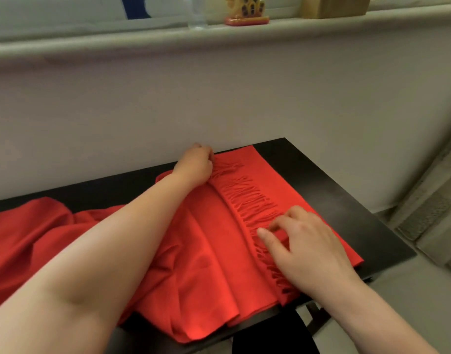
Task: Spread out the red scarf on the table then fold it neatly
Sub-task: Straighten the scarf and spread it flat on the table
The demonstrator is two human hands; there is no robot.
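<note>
Fingers (207, 155) of the left hand (195, 163) curl round the far end of the fringe (250, 198) of the red scarf (209, 256). I see the scarf doubled over on the black surface (321, 180), its loose remainder heaped to the left. The right hand (311, 249) rests on the near fringe with bent fingers; I cannot tell whether they pinch it. The left forearm (104, 251) crosses the cloth and hides part of it. A figurine (246, 10) and a glass (197, 14) stand on the sill behind.
</note>
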